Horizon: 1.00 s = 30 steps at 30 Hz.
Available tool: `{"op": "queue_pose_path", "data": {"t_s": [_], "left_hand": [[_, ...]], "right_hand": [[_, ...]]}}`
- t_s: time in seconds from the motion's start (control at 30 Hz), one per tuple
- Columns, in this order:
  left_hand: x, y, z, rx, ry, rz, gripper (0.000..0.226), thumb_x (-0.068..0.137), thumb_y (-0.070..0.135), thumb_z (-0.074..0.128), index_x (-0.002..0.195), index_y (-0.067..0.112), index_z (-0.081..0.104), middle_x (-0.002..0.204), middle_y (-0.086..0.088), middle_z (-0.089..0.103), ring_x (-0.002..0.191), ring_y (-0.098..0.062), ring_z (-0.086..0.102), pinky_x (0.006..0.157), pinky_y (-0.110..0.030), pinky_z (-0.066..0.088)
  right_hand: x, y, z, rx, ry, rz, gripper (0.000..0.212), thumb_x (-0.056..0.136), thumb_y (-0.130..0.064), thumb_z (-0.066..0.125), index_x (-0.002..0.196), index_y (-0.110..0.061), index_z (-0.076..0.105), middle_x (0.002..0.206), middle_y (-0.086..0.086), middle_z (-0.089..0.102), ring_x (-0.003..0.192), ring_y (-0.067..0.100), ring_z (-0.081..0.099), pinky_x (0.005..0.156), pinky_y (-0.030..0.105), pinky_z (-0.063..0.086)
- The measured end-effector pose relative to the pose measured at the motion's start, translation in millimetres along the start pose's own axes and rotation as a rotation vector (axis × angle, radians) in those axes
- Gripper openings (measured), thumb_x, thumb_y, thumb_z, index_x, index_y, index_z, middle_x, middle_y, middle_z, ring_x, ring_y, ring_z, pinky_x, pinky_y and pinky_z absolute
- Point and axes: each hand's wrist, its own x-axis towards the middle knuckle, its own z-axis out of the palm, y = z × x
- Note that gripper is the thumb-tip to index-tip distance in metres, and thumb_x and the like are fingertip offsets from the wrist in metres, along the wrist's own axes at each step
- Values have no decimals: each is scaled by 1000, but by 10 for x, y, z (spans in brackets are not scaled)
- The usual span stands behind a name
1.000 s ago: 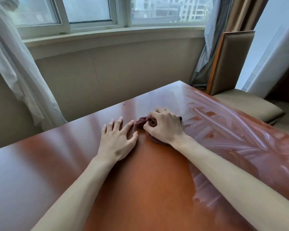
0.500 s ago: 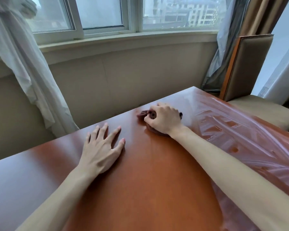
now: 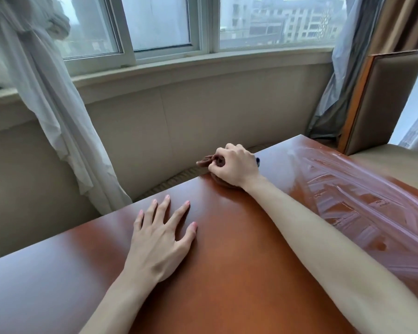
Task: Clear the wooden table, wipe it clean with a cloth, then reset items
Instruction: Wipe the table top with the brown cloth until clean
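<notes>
The right hand (image 3: 234, 166) grips a bunched brown cloth (image 3: 209, 162) at the far edge of the wooden table (image 3: 227, 273), fingers curled over it. The left hand (image 3: 161, 239) lies flat on the tabletop, fingers spread. Wet streaks (image 3: 352, 201) cover the table's right side. A padded chair (image 3: 386, 100) stands just beyond the far corner; a white curtain (image 3: 46, 97) hangs at left.
</notes>
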Motion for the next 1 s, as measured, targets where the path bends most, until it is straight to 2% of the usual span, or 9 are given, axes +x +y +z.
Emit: {"op": "queue_pose_path", "data": {"t_s": [0.07,0.1,0.27,0.4,0.47,0.6,0.7,0.9,1.0], "left_hand": [[-2,9,-11,2,-19,6,79,79,76,-3,154,57,11,169,7,4,155,-17,-3,125,-41,-3],[-5,9,-19,-1,-28,6,79,79,75,-4,154,56,11,169,6,5,155,-18,-2,125,-41,-2],[12,49,-111,-9,-113,0,63,96,67,16,157,50,16,169,-1,8,155,-26,2,125,-48,2],[0,284,-192,-36,-62,61,57,103,54,29,157,38,26,168,-7,13,155,-29,7,125,-49,4],[-48,500,-164,-74,-50,121,57,103,55,29,158,40,24,168,-6,13,155,-28,5,125,-47,2],[-127,739,-1,-85,-71,180,62,96,63,18,156,47,21,168,-2,13,155,-26,4,125,-48,2],[-177,714,64,-70,-47,163,64,94,67,16,156,50,19,168,4,15,155,-23,4,125,-47,2],[-166,728,119,-69,21,122,71,83,74,1,152,61,10,167,19,2,154,-9,-9,125,-38,-6],[-160,724,145,-51,21,111,68,82,75,-1,149,66,5,166,22,-5,153,-7,-14,124,-36,-9]], "right_hand": [[40,100,-33,-37,68,225,31,84,-50,59,97,-25,71,101,3,62,103,34,57,80,39,42],[-24,39,-50,-46,60,223,32,84,-50,59,98,-24,71,102,4,61,103,35,57,81,39,42],[-1229,-389,-434,62,-10,-34,30,80,-52,56,90,-27,68,97,-3,64,94,29,59,78,37,46],[-2372,-324,-936,98,32,-200,25,79,-48,59,90,-28,70,90,-7,61,86,22,57,79,33,49],[-2566,-149,-1077,85,56,-204,23,78,-47,61,89,-29,72,89,-10,61,86,18,58,76,31,49],[-2091,212,-1018,5,11,-14,33,80,-56,55,93,-30,71,92,-9,62,92,21,59,78,37,53],[-1438,470,-843,-54,-33,99,33,83,-56,58,97,-28,70,96,-2,61,99,27,59,79,37,48],[1,983,-261,-77,67,236,30,86,-49,58,96,-23,70,101,5,62,103,36,58,73,36,34],[474,1138,-70,-95,77,270,33,85,-49,56,97,-22,71,102,7,63,104,37,57,78,39,40]]}}
